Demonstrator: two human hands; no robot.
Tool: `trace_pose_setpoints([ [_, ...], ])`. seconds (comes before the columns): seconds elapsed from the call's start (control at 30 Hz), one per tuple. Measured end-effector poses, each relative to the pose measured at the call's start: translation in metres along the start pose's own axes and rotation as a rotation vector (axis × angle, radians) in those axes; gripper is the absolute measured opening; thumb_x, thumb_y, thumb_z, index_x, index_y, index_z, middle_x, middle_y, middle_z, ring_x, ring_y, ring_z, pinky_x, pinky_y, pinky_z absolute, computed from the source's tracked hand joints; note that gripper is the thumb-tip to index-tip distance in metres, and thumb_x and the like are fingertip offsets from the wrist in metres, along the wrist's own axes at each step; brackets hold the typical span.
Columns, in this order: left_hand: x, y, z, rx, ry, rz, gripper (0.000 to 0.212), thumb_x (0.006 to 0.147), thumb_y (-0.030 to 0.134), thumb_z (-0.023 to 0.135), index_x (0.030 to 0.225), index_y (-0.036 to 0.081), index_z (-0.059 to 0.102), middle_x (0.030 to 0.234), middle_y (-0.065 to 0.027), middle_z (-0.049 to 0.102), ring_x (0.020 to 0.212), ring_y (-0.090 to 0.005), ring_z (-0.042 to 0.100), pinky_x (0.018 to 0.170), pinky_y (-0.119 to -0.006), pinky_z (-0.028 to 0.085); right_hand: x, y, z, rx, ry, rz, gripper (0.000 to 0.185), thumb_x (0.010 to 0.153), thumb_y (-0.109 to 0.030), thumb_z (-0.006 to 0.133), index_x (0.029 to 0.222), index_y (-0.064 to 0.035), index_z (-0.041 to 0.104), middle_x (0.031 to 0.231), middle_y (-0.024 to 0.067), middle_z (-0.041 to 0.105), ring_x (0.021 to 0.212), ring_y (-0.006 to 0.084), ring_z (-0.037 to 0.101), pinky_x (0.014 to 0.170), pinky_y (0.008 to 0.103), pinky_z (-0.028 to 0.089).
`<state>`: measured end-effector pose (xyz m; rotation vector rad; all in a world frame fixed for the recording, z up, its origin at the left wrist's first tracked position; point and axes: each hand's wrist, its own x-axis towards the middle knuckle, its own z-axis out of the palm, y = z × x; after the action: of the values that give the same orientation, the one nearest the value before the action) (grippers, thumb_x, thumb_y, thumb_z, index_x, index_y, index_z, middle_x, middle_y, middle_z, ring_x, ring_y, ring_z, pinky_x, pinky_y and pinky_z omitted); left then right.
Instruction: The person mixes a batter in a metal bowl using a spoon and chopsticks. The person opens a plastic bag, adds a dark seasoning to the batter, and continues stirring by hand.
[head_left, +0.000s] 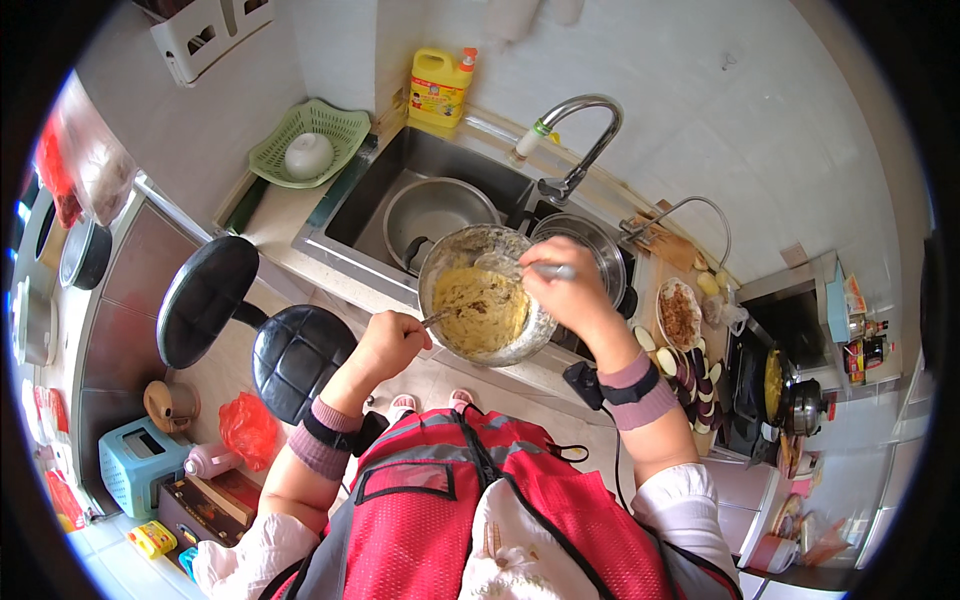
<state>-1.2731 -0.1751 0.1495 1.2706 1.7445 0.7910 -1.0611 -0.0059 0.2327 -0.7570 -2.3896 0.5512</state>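
Observation:
A large metal bowl (540, 330) coated with whitish batter rests over the front edge of the sink, holding a thick yellow mixture (480, 319) with brown bits. My left hand (394, 343) is closed on the handle of a utensil (448, 313) whose far end reaches into the mixture. Above the bowl's right side, my right hand (566, 285) grips the metal handle of a spoon-like utensil (553, 271); its far part lies over the bowl. Behind the bowl, a metal pan (439, 206) sits in the sink (360, 202).
A metal pot (600, 240) stands right of the bowl, beneath the curved faucet (611, 112). Farther right are a dish of brown food (679, 315), sliced eggplant (686, 375) and a pan on the stove (774, 382). A green basket (337, 124) sits left of the sink.

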Motion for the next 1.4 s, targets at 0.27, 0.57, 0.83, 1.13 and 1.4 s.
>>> trace_pose_setpoints([
  [0.27,0.0,-0.005,0.0,-0.046,0.027,0.043,0.018,0.073,0.007,0.056,0.078,0.004,0.072,0.064,-0.0107,0.064,0.06,-0.0172,0.06,0.06,-0.031,0.048,0.02,0.001,0.002,-0.022,-0.055,-0.041,0.008,0.072,-0.012,0.065,0.077,-0.0069,0.067,0.071,0.013,0.062,0.066,0.0315,0.062,0.062,0.0392,0.051],
  [0.57,0.0,-0.008,-0.002,-0.059,0.044,0.029,0.017,0.073,0.007,0.056,0.077,0.004,0.072,0.062,-0.0099,0.063,0.058,-0.0164,0.058,0.06,-0.031,0.047,0.025,-0.002,-0.001,0.018,-0.033,0.072,0.011,0.071,-0.012,0.065,0.08,-0.007,0.068,0.074,0.0134,0.063,0.068,0.0321,0.063,0.064,0.0396,0.051],
  [0.83,0.002,-0.006,-0.005,-0.063,0.011,-0.026,0.019,0.073,0.007,0.054,0.077,0.004,0.072,0.064,-0.0094,0.064,0.061,-0.0162,0.059,0.062,-0.03,0.048,0.026,-0.005,-0.011,-0.051,-0.02,0.009,0.007,0.072,-0.013,0.065,0.077,-0.0076,0.067,0.073,0.0133,0.062,0.068,0.032,0.062,0.064,0.0398,0.052],
  [1.13,0.004,-0.006,-0.006,-0.06,0.005,-0.04,0.019,0.073,0.006,0.054,0.077,0.004,0.072,0.065,-0.0097,0.064,0.062,-0.0161,0.059,0.063,-0.031,0.048,0.024,0.006,-0.016,-0.127,0.053,0.077,0.013,0.071,-0.014,0.069,0.079,-0.0042,0.069,0.076,0.0137,0.067,0.07,0.0302,0.066,0.065,0.0361,0.053],
  [1.4,0.002,-0.007,-0.008,-0.065,-0.001,-0.056,0.018,0.074,0.008,0.054,0.077,0.004,0.072,0.064,-0.0096,0.064,0.061,-0.0154,0.058,0.061,-0.03,0.047,0.029,0.001,-0.017,-0.068,-0.015,0.081,0.009,0.071,-0.015,0.065,0.072,-0.0068,0.066,0.07,0.0145,0.064,0.069,0.0329,0.064,0.065,0.0404,0.053],
])
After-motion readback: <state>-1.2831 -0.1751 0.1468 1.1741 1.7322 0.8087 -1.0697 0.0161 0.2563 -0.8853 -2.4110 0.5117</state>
